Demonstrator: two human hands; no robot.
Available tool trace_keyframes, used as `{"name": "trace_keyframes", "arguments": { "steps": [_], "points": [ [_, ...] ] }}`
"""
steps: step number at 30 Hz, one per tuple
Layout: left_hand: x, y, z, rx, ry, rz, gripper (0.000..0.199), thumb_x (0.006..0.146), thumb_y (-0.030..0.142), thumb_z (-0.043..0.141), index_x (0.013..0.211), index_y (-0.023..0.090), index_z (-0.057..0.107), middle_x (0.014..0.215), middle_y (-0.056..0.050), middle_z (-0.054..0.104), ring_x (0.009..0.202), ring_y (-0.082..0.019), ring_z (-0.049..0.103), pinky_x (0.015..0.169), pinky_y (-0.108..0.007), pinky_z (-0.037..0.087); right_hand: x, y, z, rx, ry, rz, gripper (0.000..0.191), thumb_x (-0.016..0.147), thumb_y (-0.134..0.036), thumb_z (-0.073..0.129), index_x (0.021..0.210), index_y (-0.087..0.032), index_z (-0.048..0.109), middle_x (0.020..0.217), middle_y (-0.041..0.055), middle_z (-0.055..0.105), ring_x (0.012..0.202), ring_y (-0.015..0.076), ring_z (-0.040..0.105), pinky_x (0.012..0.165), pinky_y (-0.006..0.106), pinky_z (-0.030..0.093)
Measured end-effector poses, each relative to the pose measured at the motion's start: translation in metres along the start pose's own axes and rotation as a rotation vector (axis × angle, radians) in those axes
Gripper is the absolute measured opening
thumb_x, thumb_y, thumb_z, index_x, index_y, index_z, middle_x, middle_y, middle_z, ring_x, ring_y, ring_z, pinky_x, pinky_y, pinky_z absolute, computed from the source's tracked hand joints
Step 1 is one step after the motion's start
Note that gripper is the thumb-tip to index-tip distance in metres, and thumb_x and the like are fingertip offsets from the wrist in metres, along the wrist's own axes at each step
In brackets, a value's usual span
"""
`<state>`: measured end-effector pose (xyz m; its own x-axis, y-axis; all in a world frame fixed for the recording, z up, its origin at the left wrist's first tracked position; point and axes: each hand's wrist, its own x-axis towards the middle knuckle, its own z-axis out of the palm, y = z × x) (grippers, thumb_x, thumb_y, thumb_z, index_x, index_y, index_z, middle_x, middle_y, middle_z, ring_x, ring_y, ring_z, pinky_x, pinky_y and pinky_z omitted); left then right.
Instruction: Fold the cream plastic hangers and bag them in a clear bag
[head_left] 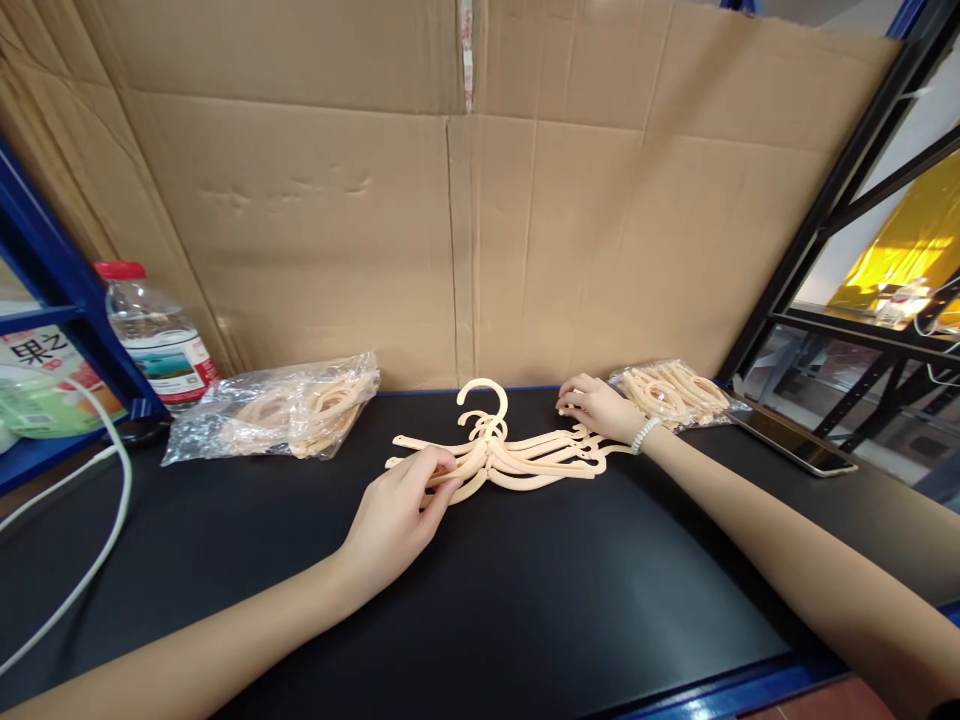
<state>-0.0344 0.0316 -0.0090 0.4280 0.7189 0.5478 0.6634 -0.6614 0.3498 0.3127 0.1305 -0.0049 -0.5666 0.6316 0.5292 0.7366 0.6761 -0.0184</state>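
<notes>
Several cream plastic hangers (pixel 517 465) lie overlapping in the middle of the black table, their hooks toward the cardboard. My left hand (pixel 405 505) pinches the left arm of the top hanger between thumb and fingers. Behind the right end of the pile, my right hand (pixel 596 408), with a beaded bracelet at the wrist, has its fingers bent down around a small cream piece; the fingertips are partly hidden. More cream parts lie beneath that hand and wrist.
Clear bags of cream parts lie at left (pixel 300 410) and right (pixel 667 392). A water bottle (pixel 165 345) and white cable (pixel 124 480) are at left, a phone (pixel 799 440) at right. A cardboard wall (pixel 337 230) closes the back of the black table (pixel 525 620).
</notes>
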Motion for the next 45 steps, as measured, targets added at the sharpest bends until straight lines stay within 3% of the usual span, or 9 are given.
{"name": "trace_keyframes", "arguments": {
  "steps": [5, 12, 15, 18, 23, 27, 32, 37, 45],
  "points": [
    [0.0, 0.0, -0.001, -0.018, 0.003, -0.001, 0.005, 0.094, 0.028, 0.047, 0.094, 0.024, 0.05, 0.086, 0.001, 0.064, 0.073, -0.016, 0.062, 0.064, -0.025, 0.046, 0.003, -0.016, -0.014, -0.01, 0.243, 0.062, 0.021, 0.092, -0.026, 0.049, 0.088, -0.019, 0.069, 0.085, 0.011, 0.061, 0.08, 0.0246, 0.055, 0.072, 0.039, 0.046],
    [-0.002, 0.001, -0.004, -0.048, 0.018, -0.004, 0.004, 0.094, 0.026, 0.047, 0.093, 0.024, 0.05, 0.086, 0.002, 0.064, 0.072, -0.015, 0.062, 0.065, -0.026, 0.046, -0.007, -0.067, -0.028, 0.146, 0.484, 0.258, 0.024, 0.097, -0.029, 0.044, 0.104, -0.019, 0.065, 0.051, -0.0037, 0.052, 0.046, 0.0142, 0.053, 0.051, 0.027, 0.046],
    [-0.002, 0.002, -0.005, -0.076, 0.013, -0.018, 0.005, 0.094, 0.026, 0.046, 0.093, 0.024, 0.05, 0.085, 0.001, 0.063, 0.073, -0.015, 0.061, 0.064, -0.026, 0.047, -0.018, -0.097, -0.029, 0.539, 0.472, 0.397, 0.022, 0.094, -0.032, 0.054, 0.104, -0.018, 0.066, 0.071, 0.003, 0.069, 0.061, 0.018, 0.067, 0.057, 0.03, 0.055],
    [-0.002, 0.002, -0.005, -0.095, 0.019, -0.025, 0.006, 0.094, 0.027, 0.046, 0.091, 0.024, 0.05, 0.085, 0.001, 0.063, 0.072, -0.015, 0.061, 0.064, -0.026, 0.047, -0.026, -0.117, -0.032, 0.729, 0.504, 0.455, 0.019, 0.09, -0.032, 0.061, 0.1, -0.018, 0.069, 0.084, 0.0072, 0.073, 0.077, 0.0217, 0.07, 0.064, 0.031, 0.058],
    [-0.002, 0.001, -0.006, -0.133, 0.036, -0.051, 0.005, 0.094, 0.027, 0.047, 0.092, 0.024, 0.05, 0.085, 0.001, 0.063, 0.074, -0.014, 0.063, 0.062, -0.024, 0.048, -0.03, -0.119, -0.041, 1.052, 0.492, 0.537, 0.031, 0.092, -0.044, 0.057, 0.097, -0.017, 0.073, 0.086, 0.0106, 0.073, 0.079, 0.0236, 0.07, 0.059, 0.029, 0.055],
    [-0.003, 0.0, -0.006, -0.139, 0.042, -0.06, 0.005, 0.094, 0.028, 0.048, 0.093, 0.024, 0.05, 0.085, 0.001, 0.063, 0.076, -0.015, 0.064, 0.065, -0.025, 0.051, -0.029, -0.113, -0.04, 1.069, 0.488, 0.681, 0.031, 0.084, -0.045, 0.069, 0.089, -0.014, 0.073, 0.08, 0.0113, 0.072, 0.072, 0.0209, 0.068, 0.054, 0.025, 0.05],
    [-0.002, 0.001, -0.005, -0.184, 0.034, -0.083, 0.007, 0.093, 0.03, 0.05, 0.093, 0.023, 0.052, 0.088, 0.0, 0.064, 0.079, -0.015, 0.066, 0.064, -0.023, 0.053, -0.029, -0.112, -0.037, 1.243, 0.404, 0.738, 0.029, 0.074, -0.036, 0.081, 0.085, -0.018, 0.06, 0.079, 0.0055, 0.068, 0.068, 0.0141, 0.058, 0.051, 0.021, 0.043],
    [0.0, 0.0, -0.004, -0.19, 0.028, -0.097, 0.008, 0.093, 0.031, 0.051, 0.092, 0.023, 0.053, 0.086, 0.0, 0.065, 0.079, -0.016, 0.067, 0.063, -0.023, 0.054, -0.029, -0.11, -0.039, 1.419, 0.337, 0.864, 0.034, 0.071, -0.035, 0.081, 0.087, -0.021, 0.055, 0.083, 0.0041, 0.065, 0.071, 0.0159, 0.056, 0.057, 0.025, 0.045],
    [0.001, 0.003, -0.006, -0.122, 0.045, -0.076, 0.01, 0.092, 0.032, 0.05, 0.091, 0.023, 0.053, 0.083, 0.001, 0.065, 0.075, -0.016, 0.067, 0.065, -0.026, 0.053, -0.031, -0.103, -0.034, 1.391, 0.195, 0.75, 0.028, 0.076, -0.039, 0.078, 0.088, -0.019, 0.064, 0.101, 0.0086, 0.068, 0.102, 0.0228, 0.058, 0.086, 0.034, 0.045]
  ]
}}
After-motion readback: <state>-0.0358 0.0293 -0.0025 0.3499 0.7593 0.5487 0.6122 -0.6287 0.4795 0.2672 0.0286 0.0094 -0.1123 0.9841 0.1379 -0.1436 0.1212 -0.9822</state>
